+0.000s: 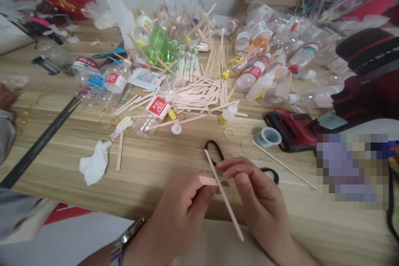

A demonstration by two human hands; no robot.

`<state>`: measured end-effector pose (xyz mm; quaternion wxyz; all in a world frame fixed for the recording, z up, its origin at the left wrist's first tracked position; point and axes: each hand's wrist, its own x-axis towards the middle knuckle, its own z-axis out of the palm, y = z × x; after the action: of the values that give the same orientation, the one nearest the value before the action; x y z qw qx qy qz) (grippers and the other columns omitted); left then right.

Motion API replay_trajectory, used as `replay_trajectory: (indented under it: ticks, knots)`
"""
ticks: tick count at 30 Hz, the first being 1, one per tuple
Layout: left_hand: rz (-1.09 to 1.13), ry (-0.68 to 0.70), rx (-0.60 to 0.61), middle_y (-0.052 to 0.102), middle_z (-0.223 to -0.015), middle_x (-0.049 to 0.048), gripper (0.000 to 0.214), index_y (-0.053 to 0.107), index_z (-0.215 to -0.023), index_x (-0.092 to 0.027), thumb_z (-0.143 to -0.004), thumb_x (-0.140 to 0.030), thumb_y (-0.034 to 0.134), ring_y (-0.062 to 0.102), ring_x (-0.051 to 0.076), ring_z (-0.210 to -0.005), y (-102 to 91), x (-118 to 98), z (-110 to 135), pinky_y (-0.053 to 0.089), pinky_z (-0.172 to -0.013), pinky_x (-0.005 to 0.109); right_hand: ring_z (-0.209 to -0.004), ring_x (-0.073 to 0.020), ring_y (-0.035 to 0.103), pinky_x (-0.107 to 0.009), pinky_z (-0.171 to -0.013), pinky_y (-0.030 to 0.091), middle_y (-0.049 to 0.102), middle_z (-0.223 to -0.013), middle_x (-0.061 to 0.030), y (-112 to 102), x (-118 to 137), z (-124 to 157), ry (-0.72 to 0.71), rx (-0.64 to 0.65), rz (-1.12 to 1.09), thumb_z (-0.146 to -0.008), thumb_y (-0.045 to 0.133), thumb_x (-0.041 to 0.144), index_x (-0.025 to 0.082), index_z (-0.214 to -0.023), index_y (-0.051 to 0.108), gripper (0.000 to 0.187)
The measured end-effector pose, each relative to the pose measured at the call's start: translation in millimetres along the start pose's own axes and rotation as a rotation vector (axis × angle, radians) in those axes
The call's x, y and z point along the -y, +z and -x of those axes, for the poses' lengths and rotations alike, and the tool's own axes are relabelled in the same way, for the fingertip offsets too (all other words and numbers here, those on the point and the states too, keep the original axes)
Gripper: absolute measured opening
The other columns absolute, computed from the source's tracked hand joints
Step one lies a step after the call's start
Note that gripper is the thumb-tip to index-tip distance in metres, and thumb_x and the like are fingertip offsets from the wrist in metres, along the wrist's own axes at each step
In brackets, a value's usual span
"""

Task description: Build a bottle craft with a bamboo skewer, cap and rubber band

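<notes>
Near the table's front edge, my left hand (pixel 187 212) pinches a wooden craft stick (pixel 208 181) between thumb and fingers. A second craft stick (pixel 229 208) lies slantwise across it, forming a cross; whether they are joined I cannot tell. Close by on the right is my right hand (pixel 258 199), fingers slightly curled and thumb apart, the fingertips beside the crossing. Nothing shows in its grip. Black-handled scissors (pixel 215 149) lie on the table behind both hands, partly hidden by the right one. Beyond them stand a small glue bottle (pixel 229 113) and a pile of craft sticks (pixel 196 95).
Plastic bottles (pixel 249 58) crowd the back. A red-black power tool (pixel 293 129) and a wire spool (pixel 268 136) are at right, near a thin wooden skewer (pixel 283 165). Crumpled tissue (pixel 95 162) and a dark strip (pixel 40 143) lie left. Another person's sleeve (pixel 6 137) shows at the left edge.
</notes>
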<state>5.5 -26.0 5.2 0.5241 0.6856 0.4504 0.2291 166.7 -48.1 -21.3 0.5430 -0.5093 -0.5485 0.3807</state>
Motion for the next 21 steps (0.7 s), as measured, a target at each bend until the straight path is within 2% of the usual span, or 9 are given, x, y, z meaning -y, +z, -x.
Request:
replay_trajectory:
  ticks: [3, 6, 11, 18, 21]
  knots:
    - [0.027, 0.021, 0.004, 0.061, -0.069, -0.0025, 0.031, 0.062, -0.078, -0.019, -0.098, -0.028, 0.04, 0.052, 0.012, -0.063, -0.7, 0.0, -1.7, 0.038, -0.061, 0.022, -0.096, -0.0196, 0.063, -0.031, -0.08, 0.05, 0.07, -0.1, -0.002, -2.6, -1.1, 1.1, -0.001, 0.069, 0.025, -0.092, 0.056, 0.037, 0.034, -0.106, 0.066, 0.018]
    - [0.038, 0.03, 0.007, 0.063, -0.069, -0.0026, 0.03, 0.067, -0.085, -0.021, -0.098, -0.028, 0.04, 0.053, 0.013, -0.063, -1.2, -0.4, -2.2, 0.038, -0.061, 0.022, -0.1, -0.0188, 0.062, -0.03, -0.085, 0.049, 0.069, -0.105, 0.0007, -4.2, -3.0, 3.1, 0.022, 0.103, 0.01, -0.088, 0.063, 0.039, 0.039, -0.114, 0.062, 0.026]
    - [0.003, 0.019, -0.026, 0.068, -0.077, -0.0016, 0.028, 0.068, -0.092, -0.023, -0.098, -0.026, 0.042, 0.057, 0.013, -0.069, -0.6, -0.3, 1.0, 0.04, -0.065, 0.022, -0.1, -0.0159, 0.064, -0.027, -0.087, 0.05, 0.07, -0.106, 0.0021, -5.3, -3.4, 4.1, 0.022, 0.123, 0.016, -0.087, 0.065, 0.035, 0.041, -0.117, 0.06, 0.031]
    - [-0.041, 0.023, -0.059, 0.065, -0.07, -0.0015, 0.029, 0.066, -0.082, -0.02, -0.097, -0.026, 0.042, 0.056, 0.013, -0.064, 0.9, 0.4, -0.2, 0.039, -0.061, 0.023, -0.097, -0.0172, 0.067, -0.027, -0.084, 0.052, 0.072, -0.103, -0.0007, -4.0, -1.4, 3.7, 0.006, 0.103, 0.056, -0.085, 0.067, 0.034, 0.036, -0.115, 0.063, 0.03]
    - [-0.035, 0.019, -0.063, 0.06, -0.065, -0.0016, 0.032, 0.062, -0.075, -0.019, -0.097, -0.029, 0.042, 0.052, 0.013, -0.061, 1.5, 0.7, -4.7, 0.036, -0.057, 0.023, -0.097, -0.0184, 0.067, -0.03, -0.085, 0.053, 0.072, -0.104, -0.0018, -1.6, -2.4, 0.6, 0.056, 0.089, 0.005, -0.086, 0.066, 0.033, 0.034, -0.112, 0.065, 0.027]
